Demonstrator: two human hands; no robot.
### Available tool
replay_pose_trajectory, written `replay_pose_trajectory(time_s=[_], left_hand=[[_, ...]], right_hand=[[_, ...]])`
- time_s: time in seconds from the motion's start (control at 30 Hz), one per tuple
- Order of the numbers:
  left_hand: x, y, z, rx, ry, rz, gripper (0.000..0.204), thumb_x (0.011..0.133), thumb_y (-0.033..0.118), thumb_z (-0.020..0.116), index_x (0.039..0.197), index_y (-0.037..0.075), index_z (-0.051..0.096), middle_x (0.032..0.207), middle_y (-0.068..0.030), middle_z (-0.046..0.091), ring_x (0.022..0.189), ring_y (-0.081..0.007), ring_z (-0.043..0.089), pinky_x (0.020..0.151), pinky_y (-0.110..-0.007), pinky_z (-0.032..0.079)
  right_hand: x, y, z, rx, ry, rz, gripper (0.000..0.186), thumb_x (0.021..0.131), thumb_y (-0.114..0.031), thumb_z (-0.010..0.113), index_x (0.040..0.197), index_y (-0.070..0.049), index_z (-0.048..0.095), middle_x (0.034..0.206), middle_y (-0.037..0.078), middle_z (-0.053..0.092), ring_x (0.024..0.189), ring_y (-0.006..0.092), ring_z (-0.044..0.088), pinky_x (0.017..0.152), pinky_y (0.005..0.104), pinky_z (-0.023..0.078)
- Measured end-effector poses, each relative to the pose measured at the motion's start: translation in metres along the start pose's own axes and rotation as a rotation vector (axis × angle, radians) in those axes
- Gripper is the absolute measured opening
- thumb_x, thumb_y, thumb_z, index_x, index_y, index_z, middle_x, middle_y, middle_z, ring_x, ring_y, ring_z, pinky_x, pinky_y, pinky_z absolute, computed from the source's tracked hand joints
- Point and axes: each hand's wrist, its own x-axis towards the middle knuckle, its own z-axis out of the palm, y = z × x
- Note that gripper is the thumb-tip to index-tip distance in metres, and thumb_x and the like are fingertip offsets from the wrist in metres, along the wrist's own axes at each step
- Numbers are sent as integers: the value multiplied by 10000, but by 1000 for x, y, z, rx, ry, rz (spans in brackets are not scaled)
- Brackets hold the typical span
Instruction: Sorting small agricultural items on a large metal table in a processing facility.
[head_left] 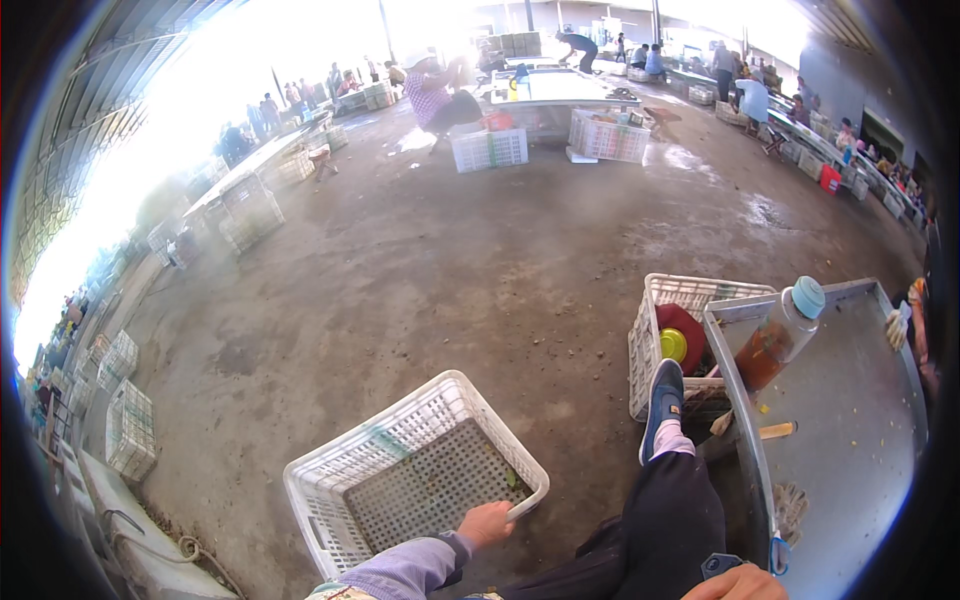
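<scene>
My left hand (488, 524), in a grey-lilac sleeve, grips the near right rim of a white plastic crate (330, 470). The crate stands on the floor, tilted to view, with only a few green leaf bits on its perforated bottom. My right hand (738, 583) shows only in part at the lower edge, beside a small dark blue flat piece (720, 565) near my dark trousers. Whether its fingers hold that piece is cut off from view. To its right, a blue-handled tool (779, 553) and a pale glove (790, 508) lie by the metal table's edge.
A metal-topped table (850, 420) on the right bears a bottle of brown liquid (778, 335) and a wooden handle (778, 430). Beside my shoe (664, 400), another white crate (640, 350) holds a red thing and a yellow-green bowl (673, 345). People work at far tables.
</scene>
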Motion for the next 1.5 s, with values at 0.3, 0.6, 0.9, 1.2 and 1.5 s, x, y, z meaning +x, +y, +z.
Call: replay_pose_trajectory(time_s=[0.3, 0.6, 0.9, 1.2, 1.5], left_hand=[[0, 2, -3, -1, -25, -5, 249, 798, 294, 553, 945, 93, 571, 931, -120, 640, 908, -300, 616, 781, -420, 489], [-1, 4, -5, -1, -33, -14, 258, 802, 290, 550, 966, 93, 576, 946, -125, 640, 917, -301, 614, 790, -421, 487], [0, 3, -4, 6, -27, -11, 266, 798, 289, 556, 973, 91, 576, 947, -129, 641, 918, -303, 614, 792, -420, 488], [0, 0, -1, 7, -4, -4, 249, 794, 288, 550, 933, 83, 570, 922, -129, 643, 885, -308, 622, 770, -427, 495], [-1, 2, -3, -7, -6, -6, 260, 792, 293, 555, 958, 95, 576, 939, -121, 643, 909, -299, 617, 783, -421, 490]], right_hand=[[1, 4, 2, 6, 23, -46, 258, 805, -245, 591, 677, -28, 644, 577, 34, 576, 494, 140, 553, 603, 285, 453], [1, 2, 3, -3, 56, -16, 228, 786, -227, 601, 677, -31, 641, 575, 32, 575, 494, 139, 554, 602, 285, 454], [-1, 0, 1, -3, 23, 15, 276, 821, -267, 582, 680, -37, 640, 579, 29, 575, 496, 138, 553, 607, 282, 454], [-2, 1, 1, 1, 17, -4, 311, 836, -297, 574, 683, -35, 642, 577, 30, 574, 496, 138, 552, 608, 281, 454], [-2, 1, 3, -8, 37, -12, 280, 817, -271, 584, 676, -36, 641, 569, 29, 571, 488, 137, 550, 601, 281, 454]])
